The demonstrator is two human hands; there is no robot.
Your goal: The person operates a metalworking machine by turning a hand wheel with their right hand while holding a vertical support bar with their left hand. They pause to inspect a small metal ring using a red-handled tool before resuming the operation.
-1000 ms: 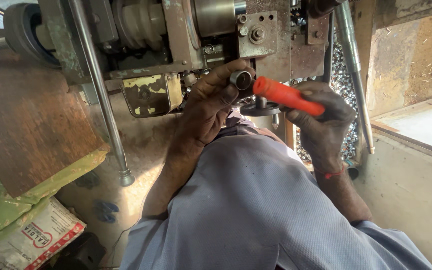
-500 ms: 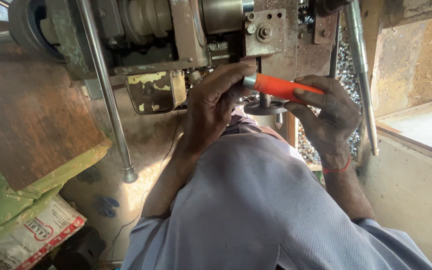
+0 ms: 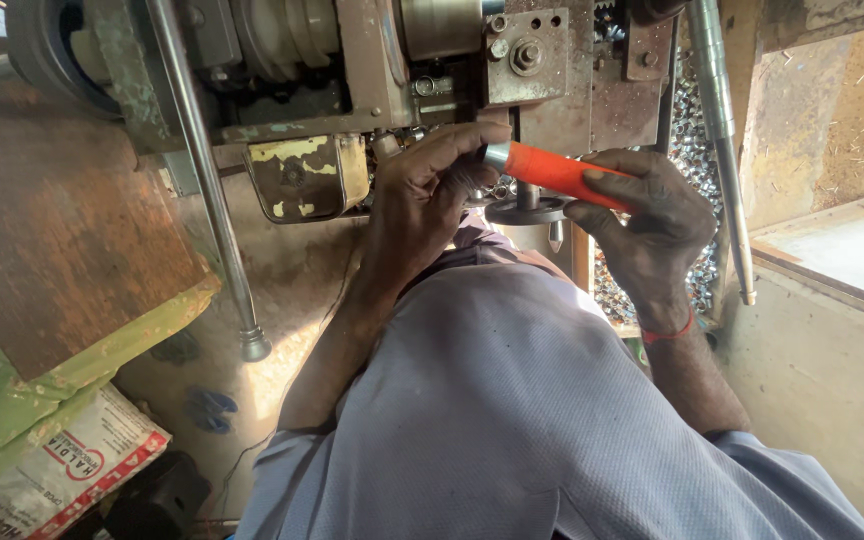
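The right hand (image 3: 652,225) is wrapped around the orange handle (image 3: 557,175) of a tool, thumb over the top and fingers curled beneath, so the handle slants up toward the machine (image 3: 352,90). The grip sits at the rear of the handle, leaving the metal collar at its front free. The left hand (image 3: 432,195) meets that front end: its fingertips (image 3: 482,135) close round the collar, apparently to steady or guide the tip rather than carry weight. Both hands are clenched on the same tool, one at each end.

Just below the fingers of both hands lies a dark round disc (image 3: 527,210) on a short stem, with a pointed pin hanging under it. Beyond the right hand's knuckles a heap of small shiny metal parts (image 3: 697,150) fills a gap beside a long steel lever (image 3: 717,130). A second rod (image 3: 207,180) runs well left of the left hand.

Hidden: the tool's working end, covered by the left fingers, so its kind cannot be told. Whether it touches the machine is unclear. The person's grey shirt (image 3: 512,420) blocks the lower view.
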